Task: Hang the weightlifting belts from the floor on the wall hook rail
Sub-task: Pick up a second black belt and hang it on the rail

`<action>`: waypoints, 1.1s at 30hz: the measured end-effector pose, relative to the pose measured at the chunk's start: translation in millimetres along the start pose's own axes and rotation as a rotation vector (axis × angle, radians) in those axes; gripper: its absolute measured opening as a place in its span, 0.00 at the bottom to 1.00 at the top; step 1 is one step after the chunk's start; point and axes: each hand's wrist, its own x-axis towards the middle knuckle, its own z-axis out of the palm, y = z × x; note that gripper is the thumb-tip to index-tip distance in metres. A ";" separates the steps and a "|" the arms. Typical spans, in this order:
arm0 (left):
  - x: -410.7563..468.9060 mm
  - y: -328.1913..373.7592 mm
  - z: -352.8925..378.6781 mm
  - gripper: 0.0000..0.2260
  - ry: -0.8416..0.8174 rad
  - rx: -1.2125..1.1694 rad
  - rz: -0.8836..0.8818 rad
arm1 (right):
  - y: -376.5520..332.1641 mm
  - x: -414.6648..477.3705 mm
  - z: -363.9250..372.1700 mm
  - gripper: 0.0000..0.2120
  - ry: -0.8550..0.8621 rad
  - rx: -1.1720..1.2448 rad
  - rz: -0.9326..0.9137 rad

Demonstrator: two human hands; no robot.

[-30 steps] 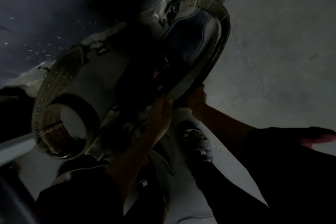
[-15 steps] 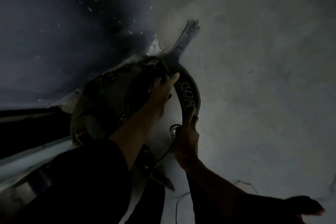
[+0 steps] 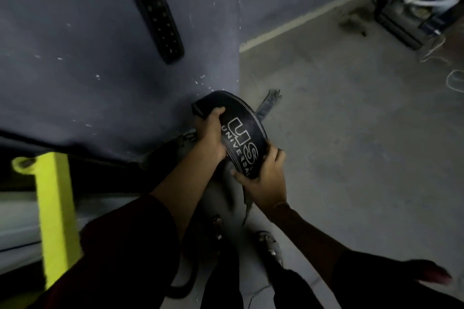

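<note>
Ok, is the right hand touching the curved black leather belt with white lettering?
Touching. The head view shows the right hand wrapped over the lower edge of the black leather belt, fingers on its lettered face.

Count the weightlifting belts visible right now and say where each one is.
2 for certain: a black printed belt held in both hands, and a studded belt hanging on the wall. Dark shapes below the hands may hide more.

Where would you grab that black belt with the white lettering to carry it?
Judging by its pose, take the black belt by its wide curved back panel, one hand at each end of the arc, wrapping over the edges. The left hand and right hand hold it that way now; the broad, stiff curve gives a firm hold while the narrow strap trails free.
</note>
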 end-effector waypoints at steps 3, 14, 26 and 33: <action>-3.1 8.0 -8.6 0.40 0.041 -0.118 0.123 | -36.1 -11.8 -27.6 0.36 0.123 0.110 -0.084; -284.9 113.4 4.7 0.16 -0.298 -0.075 0.625 | -250.2 -20.1 -187.5 0.13 -0.222 0.722 -0.292; -425.7 237.5 -26.0 0.15 -0.423 0.053 0.854 | -350.9 -84.7 -238.4 0.16 -0.436 0.839 -0.572; -468.1 264.0 -39.2 0.16 -0.451 0.092 0.911 | -409.4 -114.8 -252.6 0.20 -0.341 0.830 -0.702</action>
